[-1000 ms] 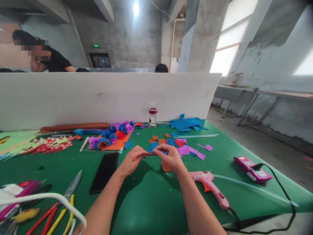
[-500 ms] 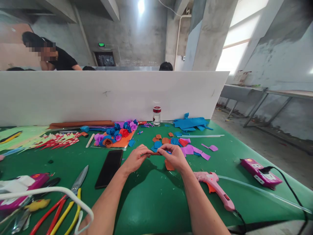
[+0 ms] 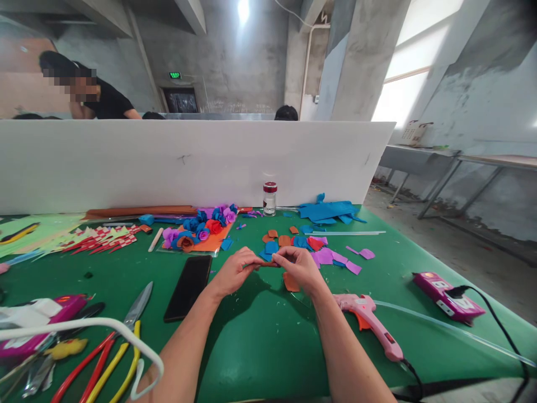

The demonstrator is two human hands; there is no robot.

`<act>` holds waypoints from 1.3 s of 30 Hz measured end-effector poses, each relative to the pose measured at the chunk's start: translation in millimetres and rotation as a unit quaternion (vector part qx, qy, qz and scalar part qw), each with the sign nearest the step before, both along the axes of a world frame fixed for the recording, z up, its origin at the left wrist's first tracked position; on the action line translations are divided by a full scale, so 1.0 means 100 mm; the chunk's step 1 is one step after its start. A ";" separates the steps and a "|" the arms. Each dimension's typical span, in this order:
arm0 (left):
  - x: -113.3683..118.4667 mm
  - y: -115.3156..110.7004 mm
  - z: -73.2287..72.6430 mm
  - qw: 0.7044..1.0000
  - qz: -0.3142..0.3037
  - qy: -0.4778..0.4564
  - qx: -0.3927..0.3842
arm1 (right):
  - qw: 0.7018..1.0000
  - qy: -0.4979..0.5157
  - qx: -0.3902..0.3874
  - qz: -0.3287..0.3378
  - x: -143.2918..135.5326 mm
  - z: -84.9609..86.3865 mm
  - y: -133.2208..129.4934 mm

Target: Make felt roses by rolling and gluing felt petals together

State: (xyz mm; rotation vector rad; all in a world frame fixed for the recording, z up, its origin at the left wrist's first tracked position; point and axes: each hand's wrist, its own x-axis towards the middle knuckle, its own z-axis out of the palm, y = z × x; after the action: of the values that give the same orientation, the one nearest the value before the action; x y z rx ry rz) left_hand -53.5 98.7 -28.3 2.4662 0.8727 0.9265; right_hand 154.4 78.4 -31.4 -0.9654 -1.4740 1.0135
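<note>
Over the green worktop [image 3: 260, 352], our arms [image 3: 188, 341] reach forward, left hand [image 3: 233, 272] and right hand [image 3: 300, 269] sharing a brown paper strip [image 3: 267, 264].
Our whole view has swung slightly left over the past second, yet the hold has barely changed, so we judge the handling to be at much the same stage; our arms converge, wrists arched, hands nearly meeting, each grip narrow and pinching one side of the strip, which sits raised, just nearer to us than a blue paper piece [image 3: 272, 247].

My two hands [image 3: 235, 272], one held brown strip [image 3: 268, 264], one black phone [image 3: 188, 288], one pink glue gun [image 3: 378, 326], one red-lidded jar [image 3: 270, 200], one exit sign [image 3: 174, 75]
</note>
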 end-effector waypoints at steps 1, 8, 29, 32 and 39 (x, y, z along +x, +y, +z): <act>0.00 0.00 0.00 1.000 -0.001 0.003 0.002 | 1.000 0.005 -0.008 0.000 0.00 -0.01 0.00; 0.01 0.00 -0.01 1.000 0.007 0.009 0.022 | 0.999 0.001 -0.001 -0.041 -0.01 -0.07 0.04; -0.01 0.14 -0.08 0.984 0.084 -0.150 0.053 | 0.994 0.107 -0.027 0.003 -0.18 0.08 -0.04; 0.00 0.14 -0.08 0.984 0.081 -0.148 0.053 | 0.992 0.120 -0.035 0.002 -0.19 0.06 -0.03; 0.02 0.11 -0.05 0.988 0.069 -0.134 0.037 | 0.989 0.143 -0.046 -0.016 -0.20 0.14 -0.04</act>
State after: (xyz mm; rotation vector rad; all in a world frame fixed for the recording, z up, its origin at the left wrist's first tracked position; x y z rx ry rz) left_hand -51.3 109.8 -33.6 2.2916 0.9384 1.3249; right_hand 134.2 74.4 -17.8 -0.8656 -1.1803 1.1521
